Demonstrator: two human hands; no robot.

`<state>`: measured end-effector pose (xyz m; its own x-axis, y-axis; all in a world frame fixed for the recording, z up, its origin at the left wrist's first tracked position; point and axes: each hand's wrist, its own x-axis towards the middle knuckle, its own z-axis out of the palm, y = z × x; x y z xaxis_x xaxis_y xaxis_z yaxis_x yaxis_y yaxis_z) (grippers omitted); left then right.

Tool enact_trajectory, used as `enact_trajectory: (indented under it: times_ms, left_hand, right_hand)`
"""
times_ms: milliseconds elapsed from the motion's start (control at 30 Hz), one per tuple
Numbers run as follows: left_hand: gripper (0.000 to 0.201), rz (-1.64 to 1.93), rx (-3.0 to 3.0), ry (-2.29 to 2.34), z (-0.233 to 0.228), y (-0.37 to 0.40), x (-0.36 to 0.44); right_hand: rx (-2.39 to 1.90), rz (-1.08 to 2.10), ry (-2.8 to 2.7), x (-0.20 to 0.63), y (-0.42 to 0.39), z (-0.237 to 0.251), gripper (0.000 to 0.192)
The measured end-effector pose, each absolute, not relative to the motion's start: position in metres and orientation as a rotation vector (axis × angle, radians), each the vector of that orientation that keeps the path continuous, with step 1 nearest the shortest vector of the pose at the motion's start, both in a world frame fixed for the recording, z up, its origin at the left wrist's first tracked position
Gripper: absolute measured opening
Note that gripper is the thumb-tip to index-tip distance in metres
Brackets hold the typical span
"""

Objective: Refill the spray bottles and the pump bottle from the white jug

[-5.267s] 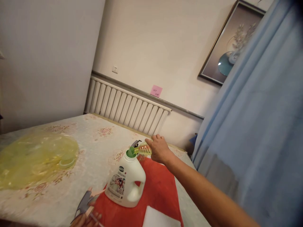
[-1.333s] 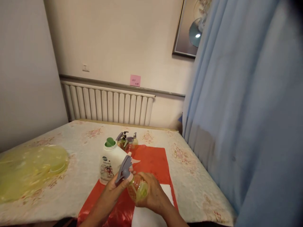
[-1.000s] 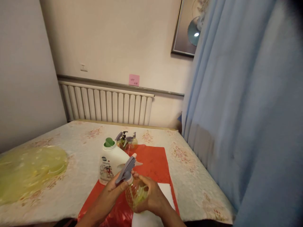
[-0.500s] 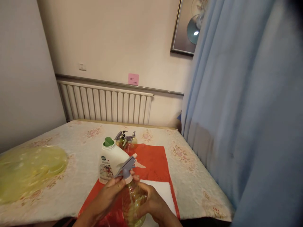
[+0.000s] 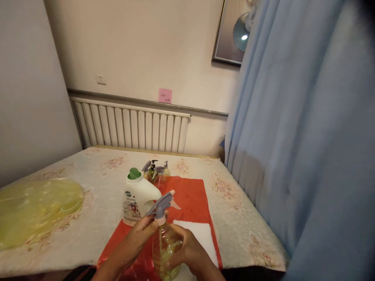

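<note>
A clear spray bottle (image 5: 166, 249) with a grey and pink trigger head stands upright between my hands, some yellowish liquid inside it. At its neck, just below the trigger head, my left hand (image 5: 140, 234) is closed with thumb and fingers. Around the right side of the body wraps my right hand (image 5: 189, 249). Just behind the spray bottle stands a white detergent jug (image 5: 140, 197) with a green opening and a picture label. Red cloth (image 5: 190, 199) lies under them, and a folded white cloth (image 5: 200, 236) rests on it at the right.
Several pump and spray bottles (image 5: 158, 171) stand at the red cloth's far edge. A translucent yellow sheet or bag (image 5: 41, 207) lies at the left on the flowered tablecloth (image 5: 234, 210). Blue curtain (image 5: 293, 117) hangs along the right side; a radiator (image 5: 131, 127) is behind the table.
The trigger head has shifted slightly right and sits a little more upright. My left fingers have moved slightly at the neck; my right hand keeps its grip on the body.
</note>
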<state>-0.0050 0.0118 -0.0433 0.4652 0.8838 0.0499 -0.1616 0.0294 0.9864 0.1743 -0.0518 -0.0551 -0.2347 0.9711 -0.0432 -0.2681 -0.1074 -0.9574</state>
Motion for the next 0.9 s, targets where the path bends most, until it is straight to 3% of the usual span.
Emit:
enact_trajectory:
  times_ms: [367,567,900]
  left_hand:
    - [0.047,1.027,1.226,0.575,-0.022,0.008,0.011]
    - [0.037,0.999,1.163,0.517,-0.019,0.001,0.018]
    - [0.035,1.020,1.153,0.698,-0.026,0.007,0.020]
  right_hand:
    - [-0.919,1.543,-1.127,0.180,-0.053,-0.055,0.073]
    - [-0.872,1.579,-1.096,0.181,-0.050,-0.060,0.066]
    - [-0.880,1.577,-1.099,0.183,-0.052,-0.063,0.072]
